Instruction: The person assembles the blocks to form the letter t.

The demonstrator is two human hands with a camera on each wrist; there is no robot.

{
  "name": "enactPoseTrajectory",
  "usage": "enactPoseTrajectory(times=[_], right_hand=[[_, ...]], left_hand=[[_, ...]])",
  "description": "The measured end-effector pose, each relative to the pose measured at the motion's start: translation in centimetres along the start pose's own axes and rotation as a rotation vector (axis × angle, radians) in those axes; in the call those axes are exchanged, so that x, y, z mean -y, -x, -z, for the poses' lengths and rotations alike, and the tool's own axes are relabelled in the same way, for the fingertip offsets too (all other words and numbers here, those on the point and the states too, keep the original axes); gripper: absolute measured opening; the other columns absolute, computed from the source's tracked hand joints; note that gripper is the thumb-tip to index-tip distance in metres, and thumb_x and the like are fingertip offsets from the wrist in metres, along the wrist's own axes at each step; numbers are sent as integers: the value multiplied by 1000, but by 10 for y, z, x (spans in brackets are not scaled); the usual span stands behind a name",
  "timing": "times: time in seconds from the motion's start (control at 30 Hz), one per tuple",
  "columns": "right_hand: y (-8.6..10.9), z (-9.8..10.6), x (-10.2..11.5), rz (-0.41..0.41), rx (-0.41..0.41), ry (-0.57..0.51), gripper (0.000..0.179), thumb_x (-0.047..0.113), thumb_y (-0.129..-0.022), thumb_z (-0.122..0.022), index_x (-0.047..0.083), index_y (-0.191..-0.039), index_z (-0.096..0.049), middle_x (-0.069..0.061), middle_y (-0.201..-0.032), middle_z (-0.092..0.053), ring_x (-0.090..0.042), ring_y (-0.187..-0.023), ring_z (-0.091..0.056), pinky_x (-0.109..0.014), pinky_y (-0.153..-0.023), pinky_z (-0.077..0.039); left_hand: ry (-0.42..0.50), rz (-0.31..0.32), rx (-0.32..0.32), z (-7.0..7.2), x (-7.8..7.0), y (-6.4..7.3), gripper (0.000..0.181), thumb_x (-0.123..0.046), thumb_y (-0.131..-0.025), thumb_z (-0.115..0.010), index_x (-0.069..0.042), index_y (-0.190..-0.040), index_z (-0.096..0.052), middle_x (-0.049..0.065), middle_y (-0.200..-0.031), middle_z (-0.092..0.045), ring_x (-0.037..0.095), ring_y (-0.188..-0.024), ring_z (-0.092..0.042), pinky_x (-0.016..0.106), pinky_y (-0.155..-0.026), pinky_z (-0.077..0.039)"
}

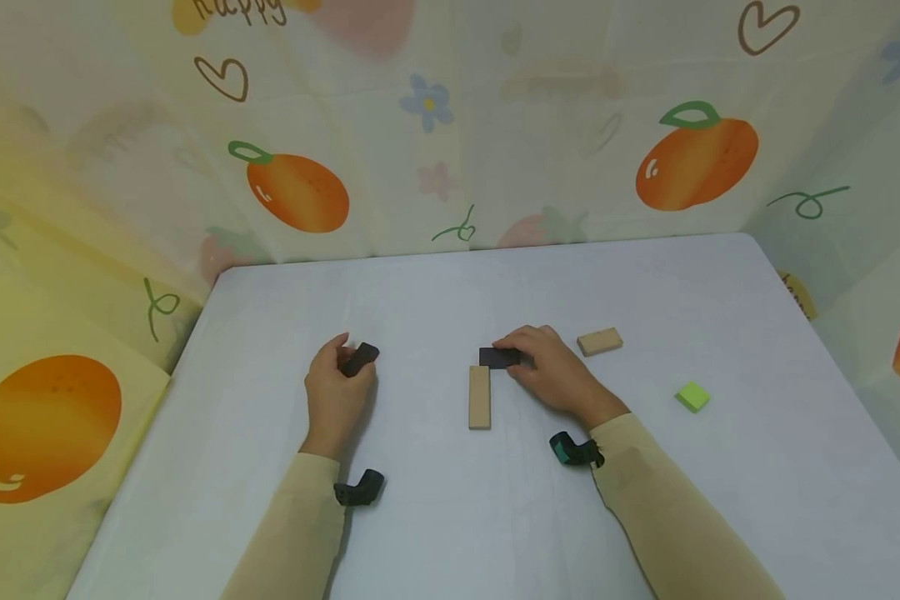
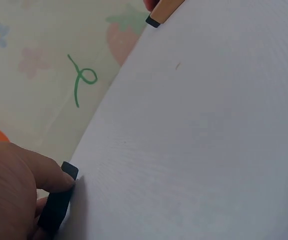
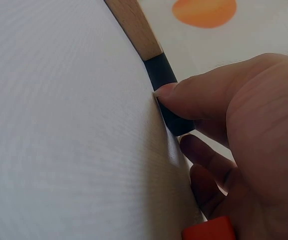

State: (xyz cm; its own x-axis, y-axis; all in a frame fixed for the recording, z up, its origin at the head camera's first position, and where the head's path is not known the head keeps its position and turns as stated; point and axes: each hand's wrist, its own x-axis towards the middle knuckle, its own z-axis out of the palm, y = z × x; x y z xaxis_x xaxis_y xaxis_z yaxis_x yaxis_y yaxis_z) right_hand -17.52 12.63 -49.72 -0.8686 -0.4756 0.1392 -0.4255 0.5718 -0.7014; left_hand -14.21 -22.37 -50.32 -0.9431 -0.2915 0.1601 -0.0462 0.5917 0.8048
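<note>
My left hand (image 1: 337, 396) pinches a black block (image 1: 360, 359) between thumb and fingers, at the left of the table; in the left wrist view this block (image 2: 59, 200) is tilted beside the thumb. My right hand (image 1: 558, 375) grips a second black block (image 1: 498, 358) at its right end. That block lies crosswise at the far end of a plain wooden block (image 1: 479, 398), which points toward me. In the right wrist view the thumb presses the black block's side (image 3: 161, 72), with the wooden block (image 3: 134, 27) meeting its end.
Another wooden block (image 1: 600, 342) lies just beyond my right hand. Farther right on the white table (image 1: 435, 517) is a small lime-green block (image 1: 693, 397). A printed cloth (image 1: 495, 125) rises behind the table's far edge. A red object (image 3: 208, 230) shows low in the right wrist view.
</note>
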Motion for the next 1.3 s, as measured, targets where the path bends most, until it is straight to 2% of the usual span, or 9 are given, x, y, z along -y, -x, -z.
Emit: enactPoseTrajectory(times=[0.17,0.47,0.67,0.8,1.3], right_hand=[[0,0,0,-6,4,5,39,5,-103,-76,12,-140,-73,-3,-139,-69,-30,-129,-54,-50,-112,-46],[0,0,-1,-27,13,11,38,5,-103,-75,12,-141,-73,-3,-140,-68,-29,-129,-54,-50,-112,-47],[0,-1,-2,-24,14,18,39,5,-103,-75,12,-141,-73,-4,-140,-68,-30,-130,-53,-51,-112,-46],[0,-2,-2,-15,10,14,38,5,-103,-75,12,-141,-73,-3,-139,-68,-30,-130,-54,-51,-112,-46],[0,-1,-1,1,8,16,38,5,-103,-75,12,-141,-73,-4,-139,-68,-30,-129,-54,-51,-112,-46]], left_hand=[[-4,-40,-2,-1,0,1,52,0,-95,-79,0,-145,-66,19,-130,-70,36,-124,-64,52,-108,-51],[-12,-122,9,-4,-1,2,39,-1,-95,-82,0,-134,-74,19,-128,-72,36,-121,-63,50,-102,-52],[2,-203,79,-5,-5,5,36,-1,-95,-83,0,-130,-77,17,-130,-72,37,-128,-62,53,-107,-52],[11,-234,123,-7,-8,8,36,-2,-95,-84,-1,-130,-78,14,-131,-72,35,-130,-61,54,-108,-52],[59,-312,155,-12,-19,12,34,0,-94,-86,0,-127,-79,15,-128,-73,36,-127,-62,53,-107,-53]])
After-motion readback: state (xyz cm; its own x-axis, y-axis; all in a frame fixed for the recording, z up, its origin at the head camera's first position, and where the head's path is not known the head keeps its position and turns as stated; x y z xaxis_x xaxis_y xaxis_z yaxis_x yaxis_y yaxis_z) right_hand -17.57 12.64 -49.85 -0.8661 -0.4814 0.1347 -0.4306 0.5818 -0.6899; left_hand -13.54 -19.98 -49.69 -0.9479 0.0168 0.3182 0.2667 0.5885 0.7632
